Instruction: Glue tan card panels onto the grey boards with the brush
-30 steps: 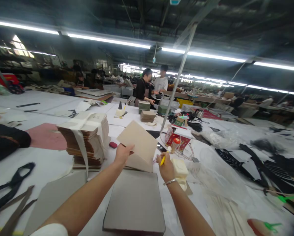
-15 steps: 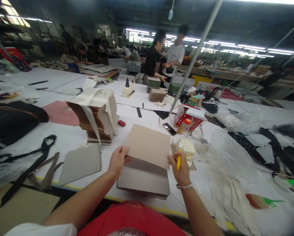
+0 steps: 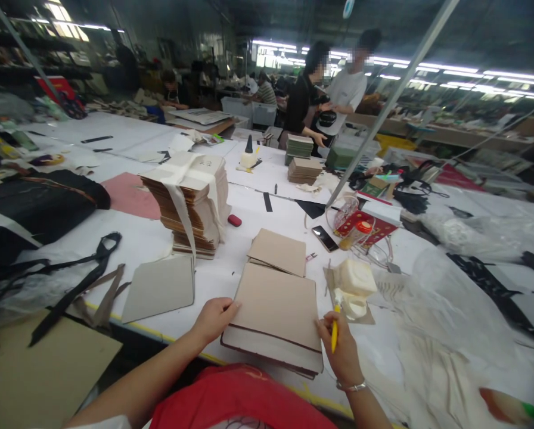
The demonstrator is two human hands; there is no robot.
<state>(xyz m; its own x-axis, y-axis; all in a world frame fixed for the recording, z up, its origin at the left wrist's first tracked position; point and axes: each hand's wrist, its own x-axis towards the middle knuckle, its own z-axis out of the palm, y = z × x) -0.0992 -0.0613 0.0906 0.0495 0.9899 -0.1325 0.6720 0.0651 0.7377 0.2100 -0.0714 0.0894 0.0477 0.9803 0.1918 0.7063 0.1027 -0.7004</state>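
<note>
A tan cardboard sheet (image 3: 278,304) lies nearly flat over a stack of grey boards (image 3: 271,348) in front of me. My left hand (image 3: 217,319) pinches its left edge between thumb and fingers. At the right edge, my right hand (image 3: 341,348) steadies the sheet with its fingertips and also grips a yellow-handled brush (image 3: 335,335), pale tip pointing away from me. Another tan board (image 3: 279,249) shows just behind the sheet. Beside my right hand stands a cut-open cream plastic container (image 3: 359,279), resting on a piece of card.
A tall strapped stack of boards (image 3: 193,205) rises at left, with a loose grey board (image 3: 160,289) in front. A phone (image 3: 325,238), a red decorated box (image 3: 369,226) and clear plastic sheeting (image 3: 459,310) lie to the right. Two people stand beyond the table.
The tan sheet, earlier raised at its near edge above the stack, has come down and toward me onto the grey boards. A tan board behind it is now uncovered. The camera view has turned left.
</note>
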